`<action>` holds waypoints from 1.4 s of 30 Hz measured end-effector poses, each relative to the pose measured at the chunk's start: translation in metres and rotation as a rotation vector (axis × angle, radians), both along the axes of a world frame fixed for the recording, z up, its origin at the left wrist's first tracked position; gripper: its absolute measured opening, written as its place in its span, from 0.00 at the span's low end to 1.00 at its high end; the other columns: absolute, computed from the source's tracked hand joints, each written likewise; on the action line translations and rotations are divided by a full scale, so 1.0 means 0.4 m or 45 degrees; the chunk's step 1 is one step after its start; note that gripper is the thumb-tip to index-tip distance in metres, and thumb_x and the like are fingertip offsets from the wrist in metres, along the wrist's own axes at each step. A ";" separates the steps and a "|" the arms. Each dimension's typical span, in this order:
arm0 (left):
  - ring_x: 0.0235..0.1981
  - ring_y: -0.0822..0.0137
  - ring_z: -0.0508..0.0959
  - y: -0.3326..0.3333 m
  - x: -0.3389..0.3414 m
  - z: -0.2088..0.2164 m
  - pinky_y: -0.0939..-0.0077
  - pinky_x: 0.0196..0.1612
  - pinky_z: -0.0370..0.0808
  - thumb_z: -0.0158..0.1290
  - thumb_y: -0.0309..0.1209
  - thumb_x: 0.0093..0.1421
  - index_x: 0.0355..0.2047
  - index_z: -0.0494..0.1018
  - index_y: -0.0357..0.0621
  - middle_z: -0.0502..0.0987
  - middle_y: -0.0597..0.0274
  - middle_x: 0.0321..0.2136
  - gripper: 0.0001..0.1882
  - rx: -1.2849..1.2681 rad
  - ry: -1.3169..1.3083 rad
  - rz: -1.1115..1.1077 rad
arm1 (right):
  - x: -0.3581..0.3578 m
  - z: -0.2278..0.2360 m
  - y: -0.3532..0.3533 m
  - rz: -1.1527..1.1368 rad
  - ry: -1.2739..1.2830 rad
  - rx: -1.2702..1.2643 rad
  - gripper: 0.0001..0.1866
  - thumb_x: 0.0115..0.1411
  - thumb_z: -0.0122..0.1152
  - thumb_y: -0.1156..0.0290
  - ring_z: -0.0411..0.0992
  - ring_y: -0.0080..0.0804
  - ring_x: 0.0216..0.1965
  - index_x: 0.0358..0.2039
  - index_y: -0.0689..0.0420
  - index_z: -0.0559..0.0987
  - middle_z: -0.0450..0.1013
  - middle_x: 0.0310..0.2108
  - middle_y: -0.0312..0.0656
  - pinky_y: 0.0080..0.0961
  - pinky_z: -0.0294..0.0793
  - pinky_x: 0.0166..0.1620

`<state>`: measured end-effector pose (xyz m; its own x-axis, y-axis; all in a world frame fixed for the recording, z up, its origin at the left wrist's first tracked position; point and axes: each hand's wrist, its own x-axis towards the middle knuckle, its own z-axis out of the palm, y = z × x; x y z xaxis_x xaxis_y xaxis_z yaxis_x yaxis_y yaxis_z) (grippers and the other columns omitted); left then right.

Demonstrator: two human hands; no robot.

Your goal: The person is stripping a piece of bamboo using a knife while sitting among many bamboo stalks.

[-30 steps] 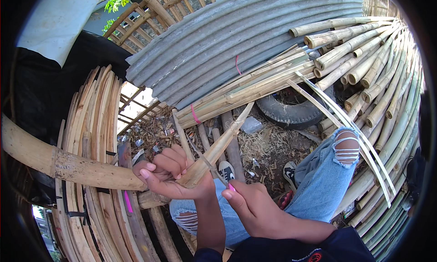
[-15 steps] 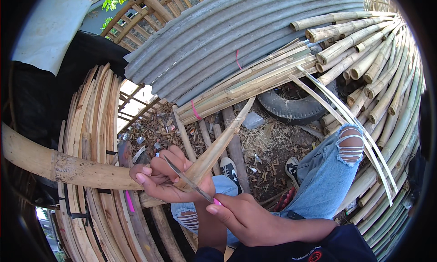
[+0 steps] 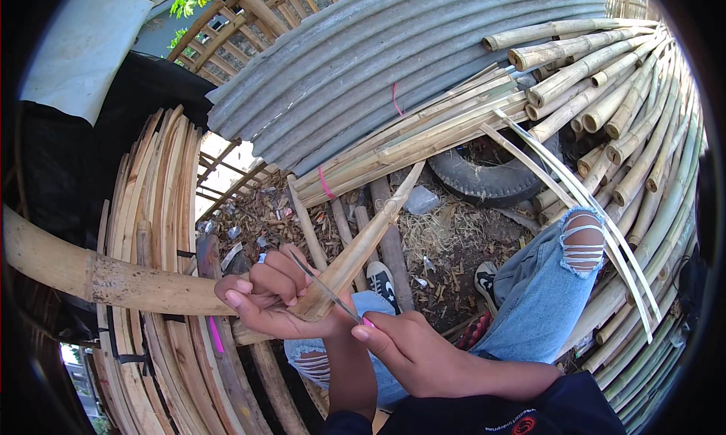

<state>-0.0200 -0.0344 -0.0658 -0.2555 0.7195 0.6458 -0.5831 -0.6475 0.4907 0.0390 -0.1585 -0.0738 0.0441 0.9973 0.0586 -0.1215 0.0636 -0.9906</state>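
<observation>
My right hand (image 3: 423, 356) is closed around the pink handle of a knife (image 3: 327, 291). The thin blade points up and left, crossing in front of my left palm and the butt of a split bamboo piece (image 3: 352, 265). That piece slants away from me and tapers to a point at its far end. My left hand (image 3: 276, 291) is turned palm up with its fingers curled beside the blade. Whatever its fingertips hold is too small or hidden to make out. A thick bamboo pole (image 3: 159, 290) comes in from the left and ends behind the left hand.
Bundled bamboo slats (image 3: 162, 223) stand at the left; more slats (image 3: 408, 144) lie tied with pink string beside corrugated sheeting (image 3: 363, 65). Stacked bamboo poles (image 3: 628, 125) fill the right, near a tyre (image 3: 484, 189). Two pale strips (image 3: 597, 216) lean by my knee.
My right hand and the knife have shifted slightly up and to the right. The left hand's fingers have moved a little; the bamboo piece stays nearly where it was.
</observation>
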 end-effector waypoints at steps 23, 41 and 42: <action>0.08 0.79 0.51 0.005 -0.011 -0.005 0.84 0.14 0.49 0.29 0.40 0.70 0.31 0.57 0.48 0.52 0.72 0.07 0.14 -0.010 -0.034 -0.079 | 0.011 -0.037 0.019 -0.014 0.016 -0.140 0.21 0.69 0.38 0.61 0.66 0.58 0.21 0.29 0.67 0.70 0.65 0.15 0.58 0.44 0.62 0.26; 0.09 0.81 0.48 0.011 -0.010 -0.011 0.88 0.12 0.52 0.38 0.41 0.68 0.32 0.62 0.47 0.49 0.73 0.08 0.12 -0.013 -0.063 -0.035 | 0.060 -0.242 0.115 -0.307 -0.120 -0.242 0.26 0.69 0.37 0.58 0.63 0.57 0.23 0.24 0.68 0.69 0.63 0.18 0.60 0.43 0.61 0.29; 0.09 0.81 0.48 0.008 -0.012 -0.009 0.88 0.12 0.52 0.38 0.41 0.68 0.32 0.62 0.47 0.49 0.73 0.08 0.12 -0.012 -0.059 -0.033 | 0.045 -0.239 0.111 -0.305 -0.116 -0.242 0.26 0.69 0.37 0.58 0.63 0.57 0.23 0.24 0.68 0.69 0.63 0.18 0.60 0.43 0.61 0.29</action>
